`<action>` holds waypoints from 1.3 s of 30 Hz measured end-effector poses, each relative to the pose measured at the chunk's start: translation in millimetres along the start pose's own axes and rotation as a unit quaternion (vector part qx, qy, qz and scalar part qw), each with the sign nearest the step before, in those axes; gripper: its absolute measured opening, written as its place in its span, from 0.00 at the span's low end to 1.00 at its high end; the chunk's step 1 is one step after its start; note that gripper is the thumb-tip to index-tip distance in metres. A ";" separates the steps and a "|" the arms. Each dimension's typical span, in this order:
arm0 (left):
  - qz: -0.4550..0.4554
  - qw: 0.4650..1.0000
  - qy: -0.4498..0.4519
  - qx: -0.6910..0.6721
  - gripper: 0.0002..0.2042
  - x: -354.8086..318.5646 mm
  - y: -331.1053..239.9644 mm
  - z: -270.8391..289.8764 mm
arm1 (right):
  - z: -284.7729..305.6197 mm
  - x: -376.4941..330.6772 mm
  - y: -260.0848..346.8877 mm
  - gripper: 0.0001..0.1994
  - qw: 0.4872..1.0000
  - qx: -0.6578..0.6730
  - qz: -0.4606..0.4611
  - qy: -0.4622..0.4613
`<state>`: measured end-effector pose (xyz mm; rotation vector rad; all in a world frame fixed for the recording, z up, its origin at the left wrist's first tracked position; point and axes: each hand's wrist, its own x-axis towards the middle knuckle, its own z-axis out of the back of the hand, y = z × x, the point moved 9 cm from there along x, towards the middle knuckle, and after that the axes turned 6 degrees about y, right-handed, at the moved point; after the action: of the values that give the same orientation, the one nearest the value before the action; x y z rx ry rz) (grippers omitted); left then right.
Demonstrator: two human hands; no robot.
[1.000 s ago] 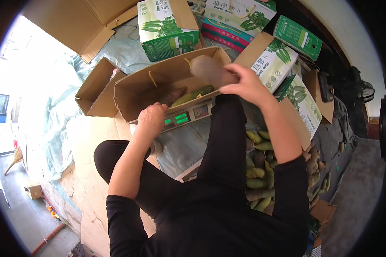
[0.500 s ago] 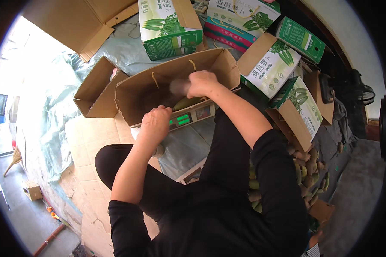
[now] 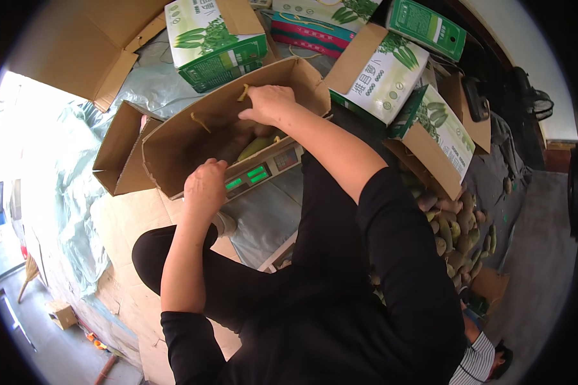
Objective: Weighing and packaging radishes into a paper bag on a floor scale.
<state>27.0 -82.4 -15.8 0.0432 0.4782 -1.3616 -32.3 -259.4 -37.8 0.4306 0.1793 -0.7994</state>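
A long open cardboard box [image 3: 173, 151] stands tilted across the view before me, with yellow cord loops [image 3: 200, 122] on its far inner wall. My left hand [image 3: 205, 183] is closed over its near edge toward the left end. Inside lies a green radish [image 3: 255, 148], partly in shadow, with blurred, paler shapes beside it. Above these, my right hand [image 3: 271, 106] reaches in close to the far wall, next to a cord end. Its thumb stands apart from the bent fingers, and nothing shows between them. Green digits glow on a scale [image 3: 270, 168] along the box's near side.
Printed white-and-green boxes [image 3: 218, 45] stand beyond and to the right [image 3: 379, 77]. A smaller open box [image 3: 119, 151] adjoins on the left. Several radishes [image 3: 456, 237] are heaped at the right. A fan [image 3: 533, 102] stands farther right. Another person's striped sleeve [image 3: 475, 359] shows at lower right.
A blurred object at my right hand no longer shows there. That hand has shifted toward the far wall, and its thumb has spread. The view has swung, moving the box left.
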 end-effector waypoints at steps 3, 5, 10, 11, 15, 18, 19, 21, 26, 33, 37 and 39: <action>-0.001 1.000 0.003 -0.009 0.07 1.0 -0.6 -0.7 | 20.4 -19.9 -9.3 0.22 0.992 0.115 0.039 -0.032; 0.002 1.000 -0.026 0.017 0.07 -0.4 -1.9 7.1 | 45.0 -48.2 -21.8 0.18 0.966 0.244 0.066 -0.050; -0.003 0.999 -0.034 0.040 0.05 -2.4 3.7 7.8 | 57.0 -116.7 -127.4 0.13 0.917 0.354 0.011 -0.186; -0.008 0.999 -0.040 0.030 0.07 -2.7 -0.1 11.9 | 53.0 -130.6 -156.0 0.13 0.896 0.379 0.015 -0.229; 0.005 0.999 -0.008 0.037 0.11 -1.6 -8.4 14.3 | -18.8 -208.9 -258.1 0.13 0.885 0.372 -0.133 -0.248; 0.022 0.999 0.003 0.039 0.13 -4.3 -10.2 17.2 | -88.2 -264.2 -293.9 0.13 0.920 0.253 -0.257 -0.156; 0.028 0.999 0.007 0.034 0.14 -4.3 -11.7 17.1 | -117.1 -286.1 -307.3 0.13 0.916 0.239 -0.293 -0.135; 0.025 0.999 0.010 0.029 0.16 -3.6 -11.6 14.0 | -176.8 -325.0 -325.5 0.14 0.903 0.225 -0.359 -0.077; 0.043 0.998 0.039 -0.010 0.19 -7.0 -0.5 14.2 | -258.5 -395.7 -324.1 0.16 0.888 0.215 -0.401 0.064; 0.065 0.996 0.022 -0.058 0.19 -10.4 21.9 15.5 | -288.2 -437.5 -306.0 0.20 0.844 0.205 -0.431 0.245; 0.065 0.998 0.020 -0.001 0.18 -11.2 13.7 18.2 | -312.9 -448.9 -308.8 0.21 0.874 0.157 -0.402 0.221; 0.077 0.997 0.028 0.002 0.16 -15.0 2.2 25.9 | -307.0 -453.5 -305.9 0.18 0.871 0.149 -0.439 0.163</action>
<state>35.1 -75.9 12.4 0.1199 0.5087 -1.2136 -564.6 -16.7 -264.2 0.7973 0.5986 -1.6639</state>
